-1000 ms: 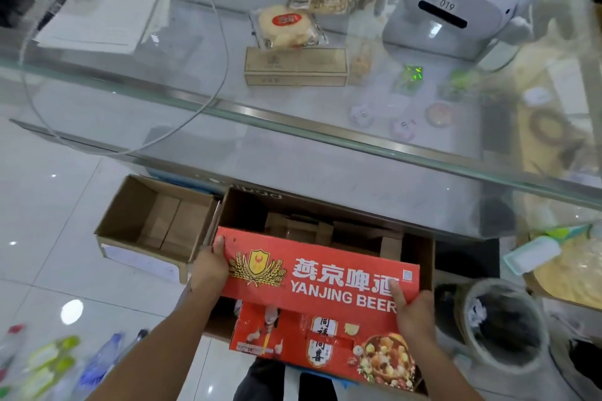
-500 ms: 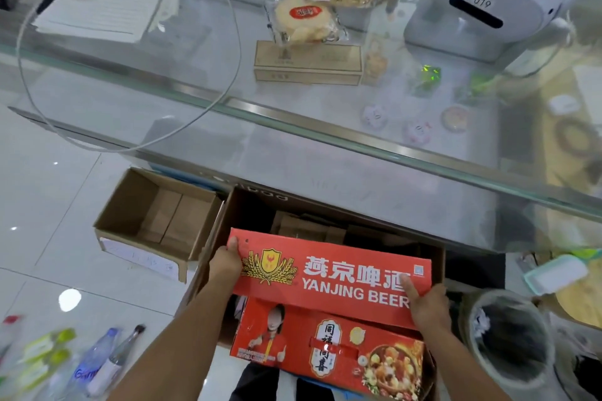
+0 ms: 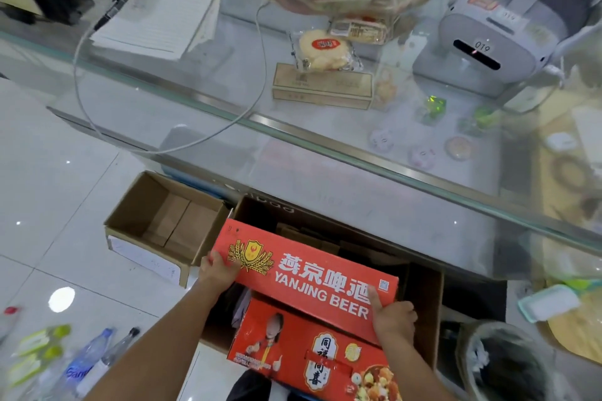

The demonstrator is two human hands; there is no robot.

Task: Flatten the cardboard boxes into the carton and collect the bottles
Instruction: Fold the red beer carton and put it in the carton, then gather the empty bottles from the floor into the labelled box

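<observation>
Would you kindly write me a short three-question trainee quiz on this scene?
1. True or false: both hands grip the red beer box.
2. Where is the small empty brown box? A) on the glass counter B) on the floor, left of the big carton C) inside the bin
3. Fill in: plastic ___ lie on the floor at lower left.

Key: 1 true: left hand, right hand. 2 B. 3 bottles.

Brightly and evenly lit from overhead. Round glare spot on the glossy floor tiles; hazy reflections across the glass counter. Soft throughout, bent and smeared toward edges, bottles blurred at lower left.
</observation>
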